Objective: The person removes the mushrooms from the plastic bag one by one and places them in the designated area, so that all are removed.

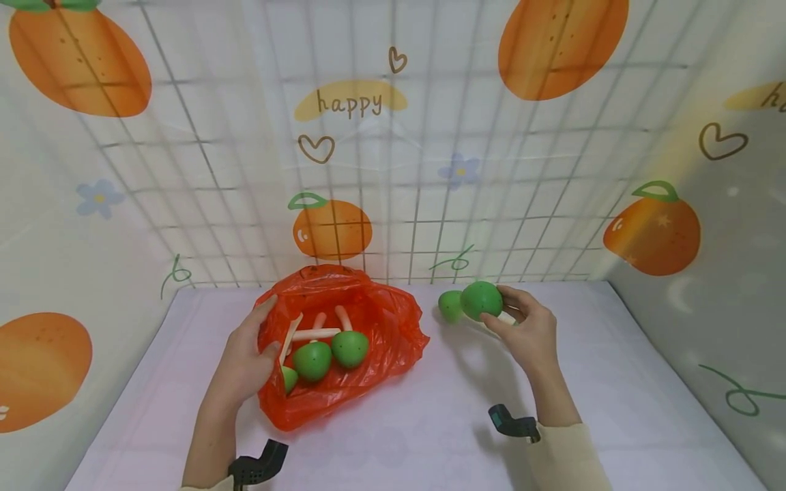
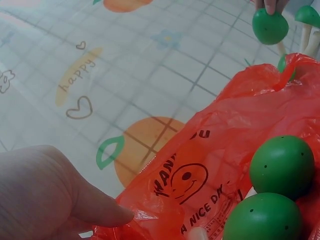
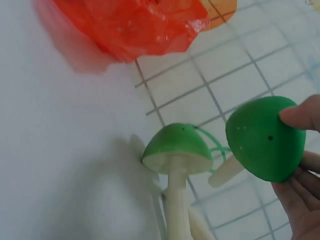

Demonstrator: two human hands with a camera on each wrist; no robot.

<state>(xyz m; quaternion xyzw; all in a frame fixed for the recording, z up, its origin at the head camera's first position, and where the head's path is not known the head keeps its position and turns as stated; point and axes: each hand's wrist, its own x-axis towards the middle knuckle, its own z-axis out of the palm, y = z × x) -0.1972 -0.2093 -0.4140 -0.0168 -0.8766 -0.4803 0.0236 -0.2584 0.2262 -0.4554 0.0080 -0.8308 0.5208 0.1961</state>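
My left hand [image 1: 248, 351] grips the left rim of a red plastic bag [image 1: 399, 334], its thumb over the edge of the mouth. The bag gapes toward me. Inside lie several toy mushrooms with green caps and pale stems, among them one mushroom [image 1: 312, 361] beside another mushroom [image 1: 350, 350]. To the right of the bag, my right hand [image 1: 527, 327] pinches a green mushroom [image 1: 482, 301] by its cap, above the table. Another green-capped mushroom [image 3: 177, 147] lies on the table close by, its stem showing in the right wrist view.
A pale table [image 1: 393, 443] carries the bag and the loose mushroom. Behind it rises a wire grid covered by a sheet [image 1: 393, 170] printed with oranges. More printed sheet [image 1: 724, 327] closes off the sides. Each wrist wears a black camera mount [image 1: 512, 423].
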